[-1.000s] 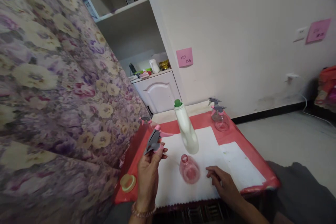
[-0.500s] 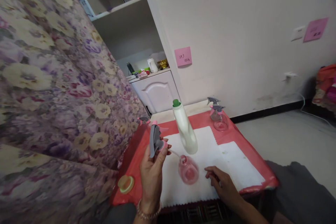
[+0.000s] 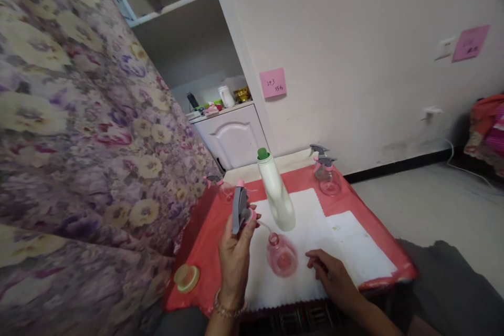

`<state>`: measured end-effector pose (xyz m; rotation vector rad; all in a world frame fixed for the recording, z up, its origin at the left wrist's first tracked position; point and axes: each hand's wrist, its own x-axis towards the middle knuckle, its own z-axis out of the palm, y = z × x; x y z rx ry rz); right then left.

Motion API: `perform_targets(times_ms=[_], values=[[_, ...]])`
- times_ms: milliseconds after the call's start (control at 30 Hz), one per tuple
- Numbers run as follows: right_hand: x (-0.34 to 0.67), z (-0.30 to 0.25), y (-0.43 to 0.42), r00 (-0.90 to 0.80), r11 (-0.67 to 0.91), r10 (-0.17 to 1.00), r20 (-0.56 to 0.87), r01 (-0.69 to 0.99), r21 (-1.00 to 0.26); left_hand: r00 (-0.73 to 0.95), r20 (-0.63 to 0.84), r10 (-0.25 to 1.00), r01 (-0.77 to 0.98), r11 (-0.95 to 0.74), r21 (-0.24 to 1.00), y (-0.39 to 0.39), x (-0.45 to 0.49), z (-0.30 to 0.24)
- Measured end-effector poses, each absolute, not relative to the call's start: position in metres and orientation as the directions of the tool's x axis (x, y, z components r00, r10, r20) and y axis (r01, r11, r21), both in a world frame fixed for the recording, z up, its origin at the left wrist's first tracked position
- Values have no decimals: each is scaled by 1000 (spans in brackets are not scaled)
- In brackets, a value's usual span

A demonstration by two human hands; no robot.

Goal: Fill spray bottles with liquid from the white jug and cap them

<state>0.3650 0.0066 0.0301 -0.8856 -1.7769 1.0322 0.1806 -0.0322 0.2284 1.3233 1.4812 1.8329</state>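
Observation:
My left hand point(image 3: 235, 254) is closed on a grey and pink spray head point(image 3: 240, 208), held upright above the table, with its thin tube angled down toward the open neck of a small pink bottle point(image 3: 282, 256). That bottle stands on a white cloth point(image 3: 315, 244). My right hand point(image 3: 333, 275) rests on the cloth just right of the bottle, fingers loosely curled, holding nothing. Behind the bottle stands a tall white bottle with a green cap point(image 3: 275, 191).
The cloth lies on a red table point(image 3: 378, 231). A pink spray bottle point(image 3: 326, 173) stands at the back right, another point(image 3: 220, 186) at the back left. A yellow-green lid point(image 3: 186, 277) lies at the front left. A floral bed edge fills the left; a white cabinet point(image 3: 232, 136) stands behind.
My left hand has turned the spray head upright and carried it right, bringing its tube to the pink bottle's neck. My right hand has stayed on the cloth.

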Motion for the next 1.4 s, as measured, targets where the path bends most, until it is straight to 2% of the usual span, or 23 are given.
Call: perform_targets(times_ms=[433, 667, 867, 1000, 1133, 1233, 1400], values=[[363, 30, 6, -378, 411, 863, 334, 143, -900, -406, 171, 898, 177, -106, 978, -25, 181, 147], [361, 29, 6, -393, 443, 848, 357, 155, -883, -391, 169, 905, 192, -99, 976, -22, 180, 145], [339, 30, 31, -510, 543, 752, 418, 120, -831, -365, 191, 911, 201, -123, 972, -21, 177, 141], [318, 30, 51, -607, 519, 708, 361, 100, -849, -358, 179, 917, 213, -107, 971, -21, 175, 140], [309, 29, 58, -646, 436, 671, 363, -51, -898, -313, 184, 932, 220, -117, 968, -22, 175, 136], [308, 31, 55, -618, 385, 696, 366, -109, -916, -304, 173, 937, 176, -124, 977, -23, 177, 133], [320, 44, 46, -550, 365, 753, 360, -105, -925, -284, 133, 950, 141, -96, 985, -23, 188, 135]])
